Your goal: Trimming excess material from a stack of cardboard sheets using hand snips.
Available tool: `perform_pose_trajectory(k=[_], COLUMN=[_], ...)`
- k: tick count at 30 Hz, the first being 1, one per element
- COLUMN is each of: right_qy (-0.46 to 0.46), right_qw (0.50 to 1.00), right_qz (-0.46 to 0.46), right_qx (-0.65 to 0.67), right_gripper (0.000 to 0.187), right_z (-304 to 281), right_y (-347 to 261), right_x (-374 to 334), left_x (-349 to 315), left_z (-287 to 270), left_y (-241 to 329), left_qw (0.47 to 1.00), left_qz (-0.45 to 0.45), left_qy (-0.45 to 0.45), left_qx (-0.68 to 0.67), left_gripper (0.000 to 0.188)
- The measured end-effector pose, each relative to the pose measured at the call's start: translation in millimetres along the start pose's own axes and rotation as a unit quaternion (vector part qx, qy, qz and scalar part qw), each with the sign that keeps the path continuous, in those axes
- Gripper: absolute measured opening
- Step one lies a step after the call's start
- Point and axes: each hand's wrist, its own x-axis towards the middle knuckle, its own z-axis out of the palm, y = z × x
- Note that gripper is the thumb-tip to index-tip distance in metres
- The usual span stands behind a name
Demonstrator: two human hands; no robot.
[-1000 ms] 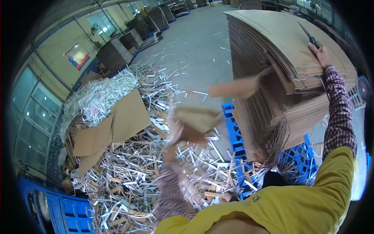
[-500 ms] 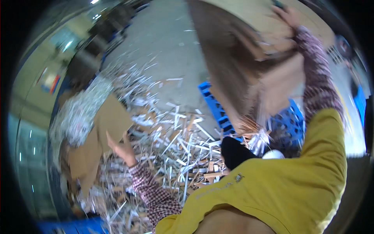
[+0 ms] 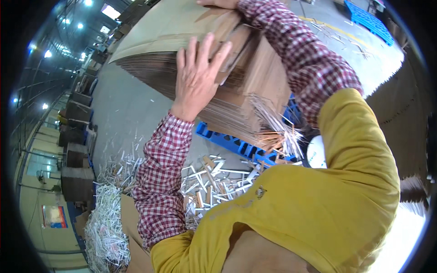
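A tall stack of brown cardboard sheets (image 3: 154,68) rests on a blue pallet (image 3: 232,144) in front of me, its layered edges fanned and uneven. My left hand (image 3: 195,75) is raised at the near side of the stack, fingers spread and nothing in them. Whether its fingertips touch the sheets I cannot tell. Over the pale top sheet (image 3: 159,27) reaches my right hand (image 3: 221,3), mostly cut off by the upper edge, so what it holds is hidden. Thin strips of cardboard and paper (image 3: 287,136) hang in a bunch from the stack's near corner.
White and brown offcut strips (image 3: 214,182) litter the floor below the pallet. To the left lie a heap of shredded paper (image 3: 107,227) and a flat brown board (image 3: 132,236). More dark stacks (image 3: 77,182) line the left wall. Another blue pallet (image 3: 368,20) lies at far right.
My left hand has moved up from above the floor scraps to the stack, fingers spread. My view has swung, and the right hand now lies farther left, partly out of the picture; its dark object no longer shows.
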Motion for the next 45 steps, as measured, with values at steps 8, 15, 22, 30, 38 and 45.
perform_pose_trajectory(k=[8,15,22,30,38,45], right_qy=[-0.132,-0.148,0.031,0.220,0.291,0.344], right_qw=[0.982,0.967,0.983,0.892,0.816,0.670], right_qz=[0.090,0.173,0.179,0.395,0.499,0.641], right_qx=[-0.102,-0.110,0.008,-0.018,0.033,0.149], right_gripper=[0.047,0.041,0.029,0.037,0.036,0.031], right_z=[6.4,-4.3,-6.7,-84.3,-75.2,-60.5], right_y=[-7.0,-17.6,-85.7,-99.9,-169.3,-209.8], right_x=[-17.2,-17.7,-37.1,-236.4,-454.7,-554.8], left_x=[-11.3,-132.0,-174.1,-88.6,-65.5,-129.0], left_z=[3.8,-34.9,-5.4,72.6,222.3,253.9], left_y=[-31.1,-17.2,-67.0,66.2,168.4,161.8], left_qw=[0.978,0.930,0.906,0.827,0.879,0.884], left_qz=[0.187,0.163,0.034,0.178,0.336,0.354], left_qy=[0.086,-0.088,-0.156,-0.080,-0.336,-0.298], left_qx=[0.038,-0.318,-0.393,-0.528,-0.035,-0.066], left_gripper=[0.029,0.042,0.052,0.051,0.075,0.012])
